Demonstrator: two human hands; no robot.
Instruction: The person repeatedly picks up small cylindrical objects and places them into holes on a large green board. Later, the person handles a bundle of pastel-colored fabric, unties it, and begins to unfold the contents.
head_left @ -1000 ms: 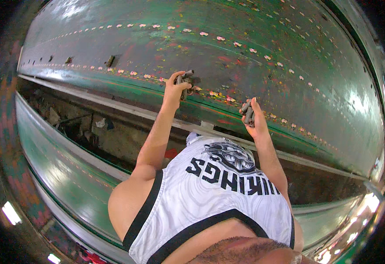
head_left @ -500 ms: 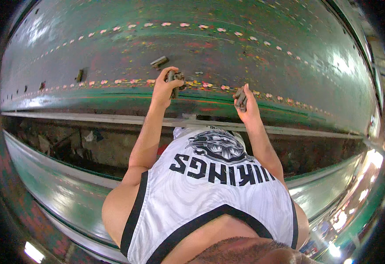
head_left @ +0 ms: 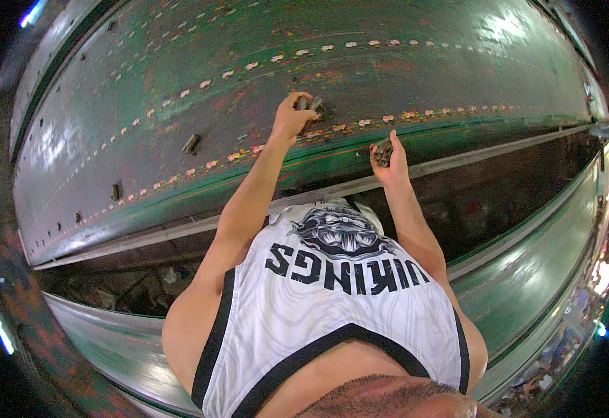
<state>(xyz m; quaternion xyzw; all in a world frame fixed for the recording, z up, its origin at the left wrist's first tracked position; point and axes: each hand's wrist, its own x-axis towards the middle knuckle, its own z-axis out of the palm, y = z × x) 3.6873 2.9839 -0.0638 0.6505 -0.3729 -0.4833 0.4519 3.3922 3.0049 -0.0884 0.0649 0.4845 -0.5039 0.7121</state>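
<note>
My left hand (head_left: 292, 120) reaches out over a long green belt-like surface (head_left: 248, 104), its fingers curled round dark grey-brown chunky pieces (head_left: 312, 106). What these pieces are made of I cannot make out. Closer to my body, my right hand (head_left: 396, 166) is closed on several similar dark pieces (head_left: 382, 151), with the thumb pointing up. A loose dark oblong piece (head_left: 191, 143) lies on the surface, left of my left hand. Another small dark piece (head_left: 116, 191) rests farther left, near the dashed pale markings.
A pale metal rail (head_left: 200, 226) edges the green surface on my side. Below it runs a dark gap with debris (head_left: 144, 289). Behind me lies a second greenish, shiny surface (head_left: 520, 279). Scattered rubbish (head_left: 544, 369) shows at the lower right.
The view has turned, so the surface slants differently. My left hand has moved farther out and right, still gripping pieces. The loose oblong piece now appears farther left of it. My right hand keeps its hold.
</note>
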